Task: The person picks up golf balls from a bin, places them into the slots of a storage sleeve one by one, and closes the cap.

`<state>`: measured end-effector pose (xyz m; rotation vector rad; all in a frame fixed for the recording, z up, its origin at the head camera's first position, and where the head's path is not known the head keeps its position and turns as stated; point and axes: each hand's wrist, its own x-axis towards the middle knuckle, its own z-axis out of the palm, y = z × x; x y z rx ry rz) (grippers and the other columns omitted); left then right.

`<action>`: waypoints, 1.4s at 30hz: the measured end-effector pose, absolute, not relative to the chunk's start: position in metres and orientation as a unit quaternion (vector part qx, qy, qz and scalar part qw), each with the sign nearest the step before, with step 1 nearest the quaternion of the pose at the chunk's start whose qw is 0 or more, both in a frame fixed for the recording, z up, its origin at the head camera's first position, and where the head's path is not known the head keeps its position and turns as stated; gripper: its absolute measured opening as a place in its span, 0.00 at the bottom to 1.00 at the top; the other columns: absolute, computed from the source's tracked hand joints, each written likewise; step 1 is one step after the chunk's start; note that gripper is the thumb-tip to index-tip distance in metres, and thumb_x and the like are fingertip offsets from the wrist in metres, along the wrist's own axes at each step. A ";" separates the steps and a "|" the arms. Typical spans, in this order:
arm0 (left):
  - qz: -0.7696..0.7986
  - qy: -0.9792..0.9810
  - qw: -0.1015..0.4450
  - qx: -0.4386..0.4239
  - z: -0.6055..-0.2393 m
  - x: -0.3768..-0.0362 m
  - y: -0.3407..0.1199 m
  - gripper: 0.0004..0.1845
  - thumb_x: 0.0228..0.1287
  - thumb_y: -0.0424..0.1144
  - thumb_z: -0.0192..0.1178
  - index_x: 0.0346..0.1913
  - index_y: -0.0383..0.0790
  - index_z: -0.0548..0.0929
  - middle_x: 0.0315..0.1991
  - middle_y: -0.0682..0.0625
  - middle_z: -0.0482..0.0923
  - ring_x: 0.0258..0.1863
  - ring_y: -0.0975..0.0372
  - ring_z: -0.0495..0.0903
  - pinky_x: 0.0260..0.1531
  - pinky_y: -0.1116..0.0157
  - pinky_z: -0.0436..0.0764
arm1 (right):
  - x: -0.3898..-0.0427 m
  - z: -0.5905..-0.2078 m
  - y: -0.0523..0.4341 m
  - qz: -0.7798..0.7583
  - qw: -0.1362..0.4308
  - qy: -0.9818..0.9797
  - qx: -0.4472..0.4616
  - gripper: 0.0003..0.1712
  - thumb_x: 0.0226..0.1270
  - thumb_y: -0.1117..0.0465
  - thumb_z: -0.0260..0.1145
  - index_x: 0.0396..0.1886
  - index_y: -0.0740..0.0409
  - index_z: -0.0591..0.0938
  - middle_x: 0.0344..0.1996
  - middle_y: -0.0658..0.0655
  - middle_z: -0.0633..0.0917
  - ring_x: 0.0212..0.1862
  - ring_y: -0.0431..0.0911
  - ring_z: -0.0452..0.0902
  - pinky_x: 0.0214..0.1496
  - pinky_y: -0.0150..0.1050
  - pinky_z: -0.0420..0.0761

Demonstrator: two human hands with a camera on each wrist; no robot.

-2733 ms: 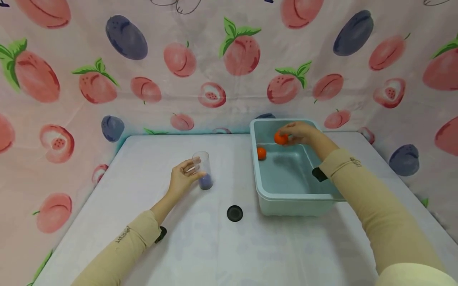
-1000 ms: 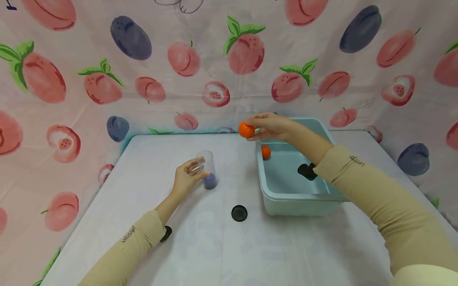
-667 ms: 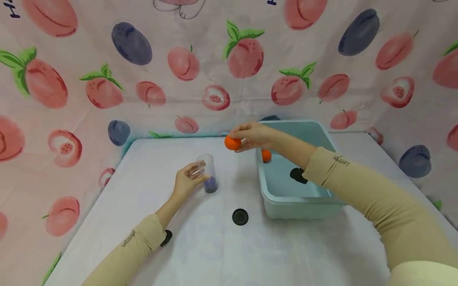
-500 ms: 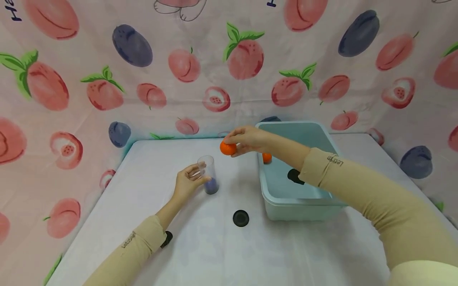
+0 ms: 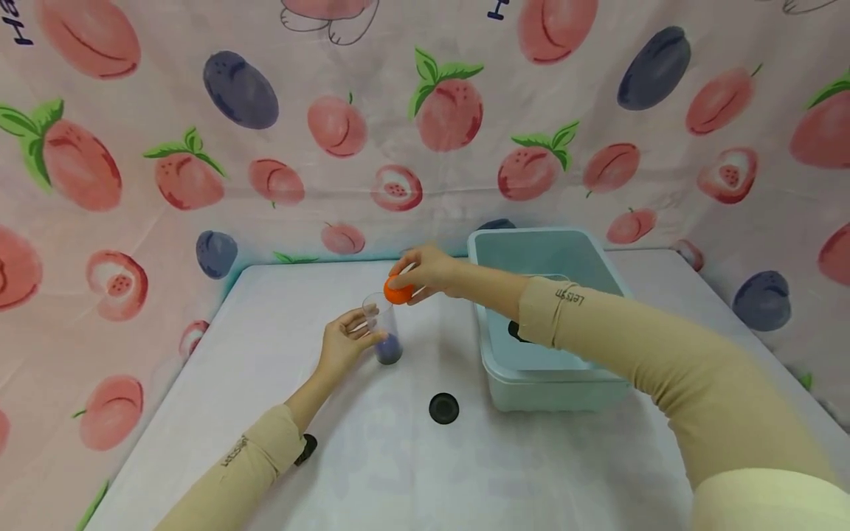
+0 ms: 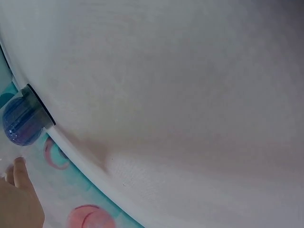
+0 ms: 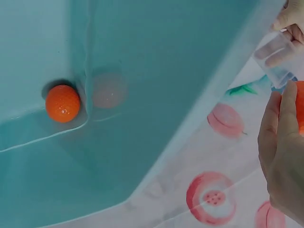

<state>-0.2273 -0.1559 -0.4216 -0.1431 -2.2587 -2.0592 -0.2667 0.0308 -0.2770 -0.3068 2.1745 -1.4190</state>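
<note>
Centre of the head view: right hand (image 5: 425, 271) pinches an orange ball (image 5: 397, 290) in curled fingertips, held just above the rim of a clear cup (image 5: 381, 328). Cup stands upright on the white table (image 5: 372, 457), purple ball (image 5: 388, 346) at its bottom. Left hand (image 5: 341, 344) wraps the cup's left side, fingers curled round it. Right of centre, a pale teal tub (image 5: 551, 387) sits on the table, partly hidden by the right sleeve (image 5: 637, 361). Right wrist view, left side: second orange ball (image 7: 62, 103) lies in the tub, in water, against the wall. Lower centre of the head view: black disc (image 5: 443, 408) flat on the table, apart from cup and tub. Fruit-print cloth (image 5: 265, 110) fills the upper frame.
</note>
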 end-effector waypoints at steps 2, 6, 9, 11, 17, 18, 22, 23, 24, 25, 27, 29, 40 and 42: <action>-0.672 -0.738 0.042 -0.047 -0.421 -0.227 -0.156 0.28 0.48 0.23 0.68 0.56 0.27 0.75 0.56 0.33 0.76 0.57 0.47 0.77 0.52 0.68 0.80 | -0.266 -0.278 0.028 -0.520 0.262 0.805 -0.116 0.19 0.64 0.65 0.64 0.53 0.68 0.76 0.49 0.66 0.79 0.44 0.55 0.82 0.51 0.47 0.83; -0.667 -0.743 0.038 -0.042 -0.421 -0.226 -0.157 0.29 0.49 0.24 0.68 0.57 0.28 0.75 0.56 0.34 0.76 0.57 0.47 0.76 0.51 0.68 0.80 | -0.267 -0.279 0.022 -0.513 0.264 0.808 -0.122 0.19 0.63 0.64 0.64 0.53 0.67 0.76 0.48 0.65 0.79 0.42 0.54 0.82 0.52 0.47 0.83; -0.662 -0.748 0.031 -0.037 -0.421 -0.226 -0.158 0.29 0.49 0.26 0.69 0.58 0.29 0.75 0.57 0.35 0.76 0.58 0.48 0.76 0.51 0.69 0.80 | -0.269 -0.279 0.019 -0.510 0.264 0.810 -0.120 0.19 0.63 0.65 0.65 0.53 0.67 0.76 0.48 0.65 0.80 0.41 0.53 0.82 0.51 0.47 0.83; -0.657 -0.752 0.031 -0.035 -0.421 -0.226 -0.158 0.29 0.49 0.27 0.69 0.58 0.30 0.75 0.57 0.36 0.76 0.58 0.48 0.76 0.51 0.69 0.80 | -0.270 -0.279 0.018 -0.509 0.265 0.810 -0.119 0.19 0.63 0.65 0.65 0.53 0.67 0.76 0.48 0.66 0.80 0.41 0.53 0.82 0.51 0.46 0.83; -0.655 -0.754 0.035 -0.041 -0.420 -0.226 -0.157 0.28 0.49 0.26 0.69 0.57 0.30 0.75 0.57 0.36 0.76 0.58 0.49 0.76 0.52 0.68 0.80 | -0.273 -0.280 0.013 -0.506 0.265 0.814 -0.106 0.19 0.62 0.65 0.66 0.52 0.67 0.77 0.49 0.66 0.80 0.42 0.52 0.81 0.49 0.46 0.84; -0.655 -0.754 0.035 -0.042 -0.420 -0.227 -0.156 0.28 0.49 0.26 0.69 0.57 0.30 0.75 0.57 0.36 0.76 0.57 0.49 0.77 0.52 0.68 0.80 | -0.273 -0.281 0.012 -0.507 0.265 0.814 -0.103 0.19 0.62 0.65 0.66 0.52 0.67 0.77 0.49 0.66 0.80 0.42 0.52 0.81 0.49 0.46 0.84; -0.652 -0.756 0.038 -0.041 -0.420 -0.227 -0.156 0.28 0.49 0.26 0.69 0.57 0.29 0.76 0.56 0.36 0.77 0.57 0.49 0.77 0.51 0.68 0.80 | -0.275 -0.281 0.009 -0.506 0.264 0.816 -0.097 0.19 0.60 0.65 0.67 0.52 0.66 0.78 0.50 0.66 0.80 0.45 0.54 0.81 0.50 0.46 0.84; -0.652 -0.756 0.038 -0.038 -0.420 -0.227 -0.156 0.28 0.49 0.26 0.69 0.57 0.29 0.75 0.56 0.36 0.77 0.57 0.48 0.77 0.51 0.68 0.80 | -0.275 -0.281 0.008 -0.505 0.263 0.816 -0.098 0.20 0.60 0.65 0.67 0.52 0.66 0.78 0.50 0.66 0.80 0.45 0.54 0.81 0.50 0.47 0.84; -0.653 -0.756 0.039 -0.037 -0.420 -0.227 -0.156 0.28 0.49 0.26 0.69 0.57 0.29 0.75 0.56 0.35 0.77 0.57 0.48 0.77 0.51 0.68 0.80 | -0.275 -0.281 0.007 -0.505 0.263 0.816 -0.099 0.20 0.60 0.65 0.68 0.52 0.65 0.78 0.50 0.66 0.80 0.46 0.54 0.81 0.51 0.47 0.83; -0.653 -0.756 0.038 -0.036 -0.420 -0.227 -0.156 0.28 0.49 0.26 0.69 0.57 0.28 0.75 0.56 0.35 0.77 0.57 0.48 0.77 0.51 0.68 0.80 | -0.274 -0.281 0.005 -0.506 0.264 0.815 -0.098 0.20 0.60 0.65 0.68 0.51 0.65 0.78 0.50 0.66 0.80 0.47 0.55 0.81 0.51 0.47 0.83; -0.651 -0.757 0.037 -0.033 -0.420 -0.226 -0.158 0.29 0.49 0.26 0.70 0.57 0.28 0.75 0.56 0.35 0.76 0.57 0.48 0.77 0.51 0.68 0.80 | -0.274 -0.282 0.003 -0.510 0.265 0.813 -0.096 0.19 0.59 0.66 0.68 0.51 0.65 0.79 0.49 0.66 0.81 0.45 0.54 0.81 0.50 0.47 0.84; -0.652 -0.757 0.038 -0.030 -0.420 -0.226 -0.157 0.29 0.49 0.26 0.69 0.56 0.28 0.75 0.56 0.34 0.76 0.57 0.48 0.77 0.51 0.68 0.80 | -0.273 -0.282 0.001 -0.512 0.265 0.812 -0.093 0.19 0.59 0.66 0.68 0.51 0.66 0.79 0.46 0.64 0.81 0.42 0.53 0.81 0.50 0.48 0.84; -0.672 -0.738 0.048 -0.043 -0.421 -0.227 -0.156 0.27 0.49 0.21 0.67 0.56 0.24 0.75 0.57 0.32 0.74 0.44 0.73 0.80 0.48 0.75 0.81 | -0.271 -0.274 0.008 -0.517 0.255 0.812 -0.092 0.17 0.62 0.70 0.63 0.51 0.70 0.78 0.51 0.65 0.79 0.57 0.60 0.75 0.51 0.45 0.84; -0.672 -0.738 0.046 -0.042 -0.421 -0.227 -0.155 0.27 0.49 0.22 0.67 0.56 0.24 0.74 0.57 0.32 0.74 0.43 0.74 0.81 0.48 0.75 0.81 | -0.273 -0.274 0.011 -0.515 0.255 0.813 -0.096 0.17 0.63 0.69 0.63 0.51 0.70 0.77 0.51 0.65 0.79 0.53 0.58 0.77 0.51 0.44 0.84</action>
